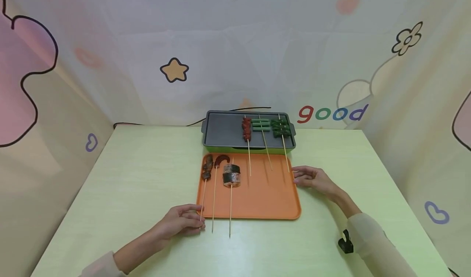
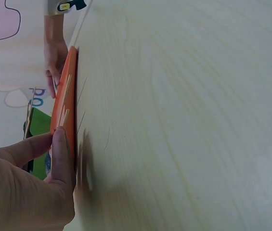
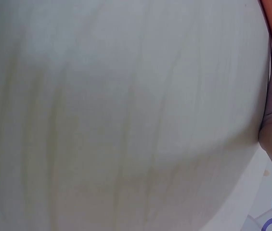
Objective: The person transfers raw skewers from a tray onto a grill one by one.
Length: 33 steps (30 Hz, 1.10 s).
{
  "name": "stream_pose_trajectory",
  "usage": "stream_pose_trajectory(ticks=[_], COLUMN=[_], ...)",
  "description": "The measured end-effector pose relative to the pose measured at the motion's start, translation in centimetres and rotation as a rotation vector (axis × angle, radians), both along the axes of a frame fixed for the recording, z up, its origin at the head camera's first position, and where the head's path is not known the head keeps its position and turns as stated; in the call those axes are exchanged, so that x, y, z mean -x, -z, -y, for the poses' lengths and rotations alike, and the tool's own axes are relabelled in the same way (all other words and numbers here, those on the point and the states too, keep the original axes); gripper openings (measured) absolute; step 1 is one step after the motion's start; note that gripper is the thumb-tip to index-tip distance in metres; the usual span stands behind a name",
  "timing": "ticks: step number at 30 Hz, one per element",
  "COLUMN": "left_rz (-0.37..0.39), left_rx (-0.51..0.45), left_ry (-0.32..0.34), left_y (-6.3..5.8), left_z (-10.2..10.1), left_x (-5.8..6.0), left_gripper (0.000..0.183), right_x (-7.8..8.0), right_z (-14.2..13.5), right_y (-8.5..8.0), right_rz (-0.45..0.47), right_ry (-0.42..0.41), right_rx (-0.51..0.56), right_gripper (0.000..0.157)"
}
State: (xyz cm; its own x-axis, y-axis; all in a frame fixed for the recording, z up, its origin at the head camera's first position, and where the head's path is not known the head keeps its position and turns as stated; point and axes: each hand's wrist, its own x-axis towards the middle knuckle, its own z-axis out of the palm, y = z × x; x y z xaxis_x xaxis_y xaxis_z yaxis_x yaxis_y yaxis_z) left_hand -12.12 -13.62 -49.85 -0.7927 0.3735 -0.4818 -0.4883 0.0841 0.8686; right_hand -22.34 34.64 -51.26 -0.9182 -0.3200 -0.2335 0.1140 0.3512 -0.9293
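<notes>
Left hand (image 1: 180, 219) pinches the leftmost skewer (image 1: 207, 174), which lies on the orange tray (image 1: 265, 199); right hand (image 1: 314, 181), fingers extended, touches its side. We judge a loose, low pinch could let that food swing into the next skewer (image 1: 222, 158).

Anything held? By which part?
Orange tray: right hand at its right edge, left hand at its near left corner; whether left also pinches a skewer stick can't be told.

Left hand (image 1: 181, 219): forward, thumb and forefinger brought close in a pinch. Right hand (image 1: 315, 180): fingers pointing inward. Forearms (image 1: 137, 246), two: converging, wrists unclothed.
</notes>
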Motion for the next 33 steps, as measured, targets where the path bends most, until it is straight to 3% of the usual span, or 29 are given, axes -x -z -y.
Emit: stream_pose_trajectory(ticks=[18,27,33], left_rz=[0.043,0.038,0.023], left_rx=[-0.099,-0.106,-0.166], left_ry=[-0.028,-0.121,-0.148], left_y=[0.2,-0.2,-0.2], left_z=[1.1,1.2,1.6], left_x=[-0.3,-0.4,-0.1], left_gripper=[0.069,0.070,0.069], right_x=[0.0,-0.1,-0.3], right_z=[0.1,0.0,0.0], right_y=[0.1,-0.1,0.3], right_rz=[-0.009,-0.022,-0.040], right_ry=[0.008,0.011,-0.002], right_rx=[-0.017,-0.013,0.009], right_gripper=[0.055,0.055,0.053])
